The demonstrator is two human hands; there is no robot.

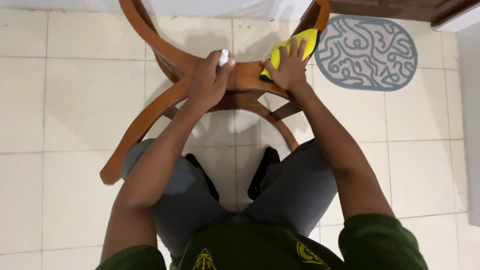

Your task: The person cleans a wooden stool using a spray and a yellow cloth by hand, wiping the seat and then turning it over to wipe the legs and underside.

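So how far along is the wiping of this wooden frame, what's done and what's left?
Done: nothing shows clearly; no wiped patch stands out from the rest. In hand: the right hand presses a yellow cloth onto the wooden frame where its curved legs meet, while the left hand grips a small white-capped bottle. Left: probably the long curved legs reaching toward the tiled floor.

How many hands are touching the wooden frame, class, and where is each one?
2. The left hand, gripping a small white bottle, rests at the frame's centre; the right hand presses a yellow cloth just beside it.
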